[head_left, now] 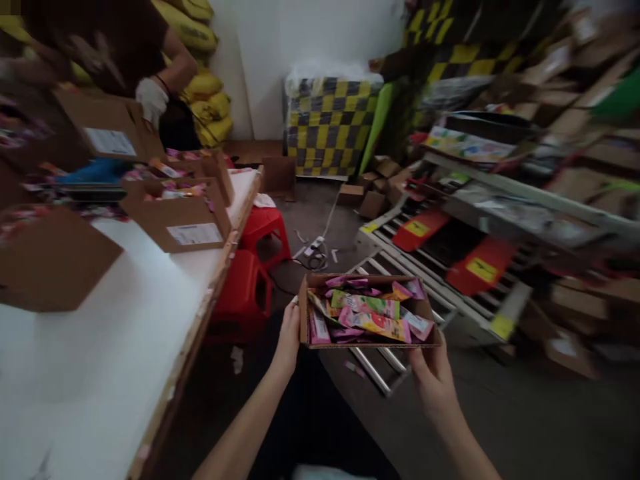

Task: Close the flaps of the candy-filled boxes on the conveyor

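Note:
I hold a small open cardboard box [306, 313] in front of me, above the floor beside a metal roller rack. It is full of colourful pink, green and yellow sachets [370, 313]. My left hand [289, 340] grips the box's left wall, fingers closed on it. My right hand [433, 373] holds the box's near right corner from below, thumb on the front wall.
A white table [100, 347] at left carries several open cardboard boxes [180, 223] of packets. Another person's gloved hand [151, 99] works at its far end. Red stools [253, 267] stand beside the table. A roller rack [450, 293] and shelves with cartons fill the right.

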Tool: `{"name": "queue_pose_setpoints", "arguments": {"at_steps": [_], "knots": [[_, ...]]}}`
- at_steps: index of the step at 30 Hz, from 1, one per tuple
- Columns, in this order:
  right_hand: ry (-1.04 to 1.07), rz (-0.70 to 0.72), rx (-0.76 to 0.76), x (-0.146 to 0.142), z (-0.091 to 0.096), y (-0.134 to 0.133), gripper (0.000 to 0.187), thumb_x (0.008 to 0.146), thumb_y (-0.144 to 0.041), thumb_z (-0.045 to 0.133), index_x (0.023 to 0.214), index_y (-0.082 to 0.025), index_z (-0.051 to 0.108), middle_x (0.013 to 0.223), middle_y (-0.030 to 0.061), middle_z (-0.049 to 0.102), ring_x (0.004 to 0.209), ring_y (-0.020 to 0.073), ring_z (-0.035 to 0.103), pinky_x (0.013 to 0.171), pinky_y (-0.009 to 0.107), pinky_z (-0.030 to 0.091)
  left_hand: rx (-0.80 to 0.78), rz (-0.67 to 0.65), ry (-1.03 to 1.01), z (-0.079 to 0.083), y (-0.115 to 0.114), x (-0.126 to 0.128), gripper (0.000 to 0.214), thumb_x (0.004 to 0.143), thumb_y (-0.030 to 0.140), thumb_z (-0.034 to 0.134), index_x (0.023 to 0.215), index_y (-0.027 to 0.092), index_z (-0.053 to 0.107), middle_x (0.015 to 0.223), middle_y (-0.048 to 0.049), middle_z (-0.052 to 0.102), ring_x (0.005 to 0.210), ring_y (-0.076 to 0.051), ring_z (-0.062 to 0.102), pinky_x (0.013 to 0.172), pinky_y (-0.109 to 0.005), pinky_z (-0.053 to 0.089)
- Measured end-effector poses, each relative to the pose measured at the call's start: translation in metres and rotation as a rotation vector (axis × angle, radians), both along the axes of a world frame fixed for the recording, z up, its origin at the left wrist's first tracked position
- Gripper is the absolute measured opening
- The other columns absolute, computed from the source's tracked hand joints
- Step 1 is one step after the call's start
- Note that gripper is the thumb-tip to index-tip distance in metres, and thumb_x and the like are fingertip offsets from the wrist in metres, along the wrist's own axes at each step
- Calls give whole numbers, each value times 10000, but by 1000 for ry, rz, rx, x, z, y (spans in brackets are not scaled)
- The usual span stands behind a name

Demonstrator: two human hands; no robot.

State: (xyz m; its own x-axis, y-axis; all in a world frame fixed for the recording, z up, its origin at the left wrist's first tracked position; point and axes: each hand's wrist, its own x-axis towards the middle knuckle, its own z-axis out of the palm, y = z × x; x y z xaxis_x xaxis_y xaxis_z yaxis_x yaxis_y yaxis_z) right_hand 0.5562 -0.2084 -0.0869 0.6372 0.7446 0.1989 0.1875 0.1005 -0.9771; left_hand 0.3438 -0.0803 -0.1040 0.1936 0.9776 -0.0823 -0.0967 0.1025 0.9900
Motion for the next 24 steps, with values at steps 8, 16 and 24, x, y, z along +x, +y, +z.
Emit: {"name": "queue_pose_setpoints", "arguments": {"at_steps": [8, 16, 24], "knots": [[-117, -294, -158, 53, -12, -91, 645, 780, -496, 590, 1311, -177, 410, 1257, 135, 525, 1135, 263, 525, 956, 425, 431, 218, -141, 61, -9, -48, 95, 325, 847, 421, 523, 1061, 194, 613, 1137, -102, 600, 1125, -241, 529, 1033, -434, 358], [-576, 184, -254, 82, 40, -81, 490, 778, -474, 633, 1203, -234, 585, 1254, 100, 577, 1141, 264, 541, 944, 399, 455, 761, -787, 265, 45, -51, 66, 442, 838, 462, 546, 1220, 242, 573, 1279, -117, 577, 1239, -292, 470, 1012, -470, 326], [-465, 90, -427, 88, 38, -36, 331, 759, -487, 617, 910, -193, 642, 884, 73, 687, 814, 232, 642, 746, 373, 506, 654, -313, 399, 31, -57, 95, 361, 830, 322, 588, 1166, 211, 520, 1200, -117, 574, 1123, -242, 533, 890, -388, 409]]}}
